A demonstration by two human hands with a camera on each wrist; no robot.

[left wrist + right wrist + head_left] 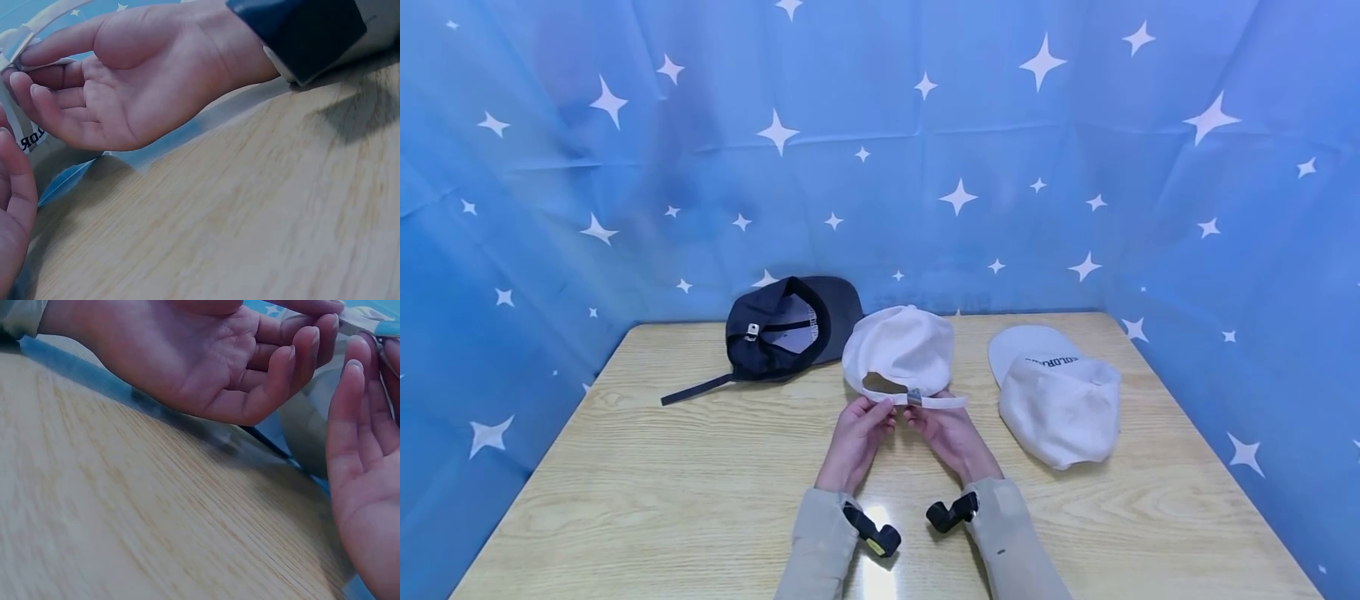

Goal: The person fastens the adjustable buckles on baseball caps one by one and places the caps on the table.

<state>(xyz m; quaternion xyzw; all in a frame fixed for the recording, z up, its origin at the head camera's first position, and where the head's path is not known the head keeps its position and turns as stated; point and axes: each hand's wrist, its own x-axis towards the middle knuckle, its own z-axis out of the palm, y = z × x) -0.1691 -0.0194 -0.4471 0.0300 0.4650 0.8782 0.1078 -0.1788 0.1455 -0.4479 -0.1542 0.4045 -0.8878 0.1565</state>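
Observation:
A white cap (901, 346) is held in front of me with its back toward me. Across its rear opening runs a white strap (943, 402) with a metal buckle (913, 397), its loose end sticking out to the right. My left hand (859, 433) pinches the strap left of the buckle between thumb and fingers. My right hand (955, 437) pinches the strap by the buckle, thumb and forefinger together in the left wrist view, where its palm shows. The other fingers of both hands are loosely bent beneath. The cap's brim is hidden.
A dark navy cap (760, 333) lies on its side at the back left, its strap (696, 390) undone and stretched out. On the right lies another white cap (1060, 408) with dark lettering. All are on a wooden table (662, 500) before a blue star-patterned curtain (880, 100).

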